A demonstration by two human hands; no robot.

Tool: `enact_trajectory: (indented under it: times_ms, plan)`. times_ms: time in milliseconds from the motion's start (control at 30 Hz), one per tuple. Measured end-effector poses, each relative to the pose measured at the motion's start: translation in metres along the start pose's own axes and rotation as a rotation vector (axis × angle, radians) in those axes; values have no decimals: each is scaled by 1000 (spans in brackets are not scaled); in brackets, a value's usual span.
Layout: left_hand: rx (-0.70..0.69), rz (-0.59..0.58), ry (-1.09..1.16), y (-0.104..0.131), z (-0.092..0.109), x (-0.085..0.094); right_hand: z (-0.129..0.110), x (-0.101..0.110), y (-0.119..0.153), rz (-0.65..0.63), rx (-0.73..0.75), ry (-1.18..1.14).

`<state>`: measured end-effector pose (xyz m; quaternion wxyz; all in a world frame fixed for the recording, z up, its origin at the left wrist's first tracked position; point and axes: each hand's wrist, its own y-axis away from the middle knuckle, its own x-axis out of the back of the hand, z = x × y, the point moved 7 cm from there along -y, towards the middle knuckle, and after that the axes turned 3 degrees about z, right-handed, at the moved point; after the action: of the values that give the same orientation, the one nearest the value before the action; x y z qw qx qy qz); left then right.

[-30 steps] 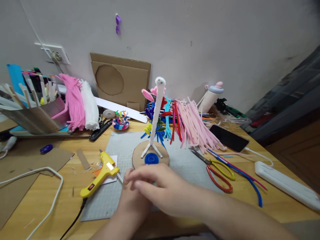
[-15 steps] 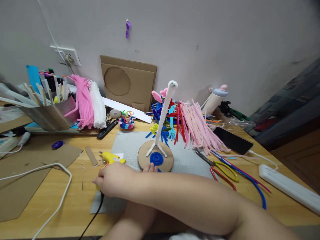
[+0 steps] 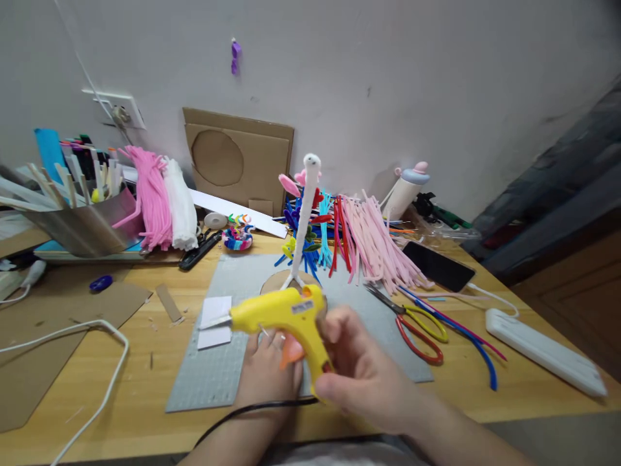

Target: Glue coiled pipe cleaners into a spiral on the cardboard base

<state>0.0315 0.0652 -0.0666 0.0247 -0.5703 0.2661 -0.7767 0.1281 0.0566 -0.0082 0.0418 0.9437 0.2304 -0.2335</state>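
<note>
Grey wall (image 3: 330, 77) rises behind a wooden worktop (image 3: 145, 414), where a white cable (image 3: 116, 343) loops at the left, well apart from both hands. Next comes white paper (image 3: 213, 338) on a grey mat (image 3: 198, 382); the metal nozzle (image 3: 218, 321) of the yellow glue gun (image 3: 272, 307) points left across it, so, if hot, it could mark the paper or drip. The left hand (image 3: 269, 372) sits just behind the gun in this view; a careless dip or twist could bring the hot tip onto its fingers. A black cord (image 3: 262, 406) crosses the left wrist, and a tug there could jerk the gun aside. Beyond the gun, a white fuzzy stem (image 3: 303, 220) stands upright on a cardboard disc (image 3: 272, 283); a swing of the gun body could knock it over.

The glue gun lies directly left of the right hand (image 3: 363, 372), its handle pinched narrowly between thumb and fingers, and in front of the left hand. Much of the left hand is covered, so I cannot tell whether it grips anything. Further right, scissors (image 3: 422, 330) lie apart from the right hand.
</note>
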Motion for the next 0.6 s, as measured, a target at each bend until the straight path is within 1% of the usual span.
enact_trajectory:
  times_ms: [33, 133, 167, 267, 333, 400, 433, 467, 500, 533, 600]
  plan:
    - [6, -16, -4, 1, 1, 4, -3, 11, 12, 34, 12, -41]
    - [17, -39, -14, -2, 5, 12, 1, 36, 44, 87, -71, -106]
    - [16, -38, -19, -4, 7, 14, 2, 44, 53, 120, -84, -127]
    - [12, -35, -36, -10, 10, 15, -6, 72, 68, 264, -45, -148]
    - [14, -37, -46, -12, 10, 13, -19, 94, 74, 419, 5, -25]
    - [7, -26, -53, -13, 8, 11, -39, 116, 81, 613, 105, 174]
    - [3, -13, -54, -14, 6, 10, -50, 123, 84, 687, 160, 253]
    - [-3, 3, -50, -14, 5, 10, -59, 128, 86, 727, 196, 290]
    - [-9, 16, -39, -14, 3, 10, -63, 130, 86, 716, 202, 280]
    - [-16, 27, -21, -14, 1, 10, -65, 128, 84, 668, 179, 232]
    - [-19, 38, 28, -15, -3, 11, -66, 118, 77, 538, 120, 98]
